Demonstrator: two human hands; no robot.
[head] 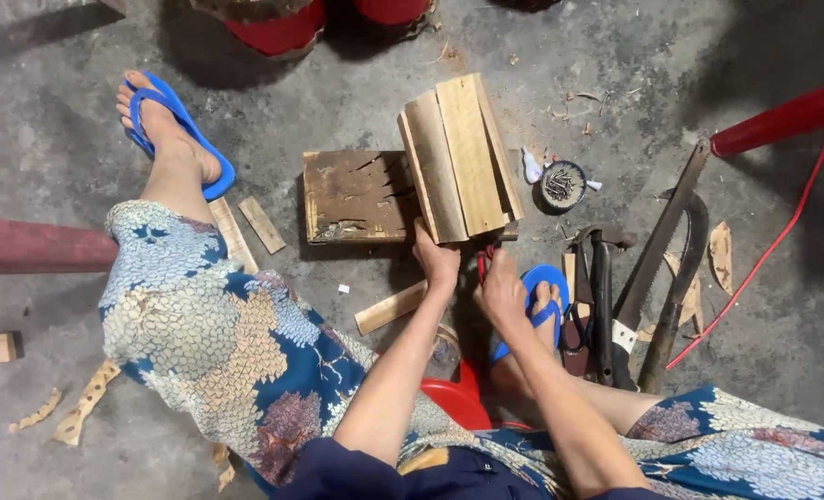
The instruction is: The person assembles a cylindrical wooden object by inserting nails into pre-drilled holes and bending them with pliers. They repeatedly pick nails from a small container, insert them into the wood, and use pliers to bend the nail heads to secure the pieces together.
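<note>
The left hand (437,259) is closed over the near edge of a bundle of pale, curved wooden slats (460,157), thumb and fingers pinching its lower left corner. The bundle stretches away from that hand, its far end tilted slightly left, and it rests partly on a dark, scarred square wooden block (356,196) that lies just left of the hand. The right hand (502,289) sits just beside the left one, fingers curled around a small red-handled tool (485,263) at the bundle's near right corner; how firmly it grips cannot be told.

Just right of the right hand, a foot in a blue flip-flop sandal (534,310) nearly touches it, and beyond that lie a dark-headed hammer (603,278) and a bow saw with a rusty blade (666,268), leaving little free floor on that side. Beyond the right hand, past the bundle's right edge, stands a small round tin of nails (561,184). Left of the left hand, a short loose wooden strip (389,308) lies near the wrist, with bare grey concrete floor (50,167) farther out.
</note>
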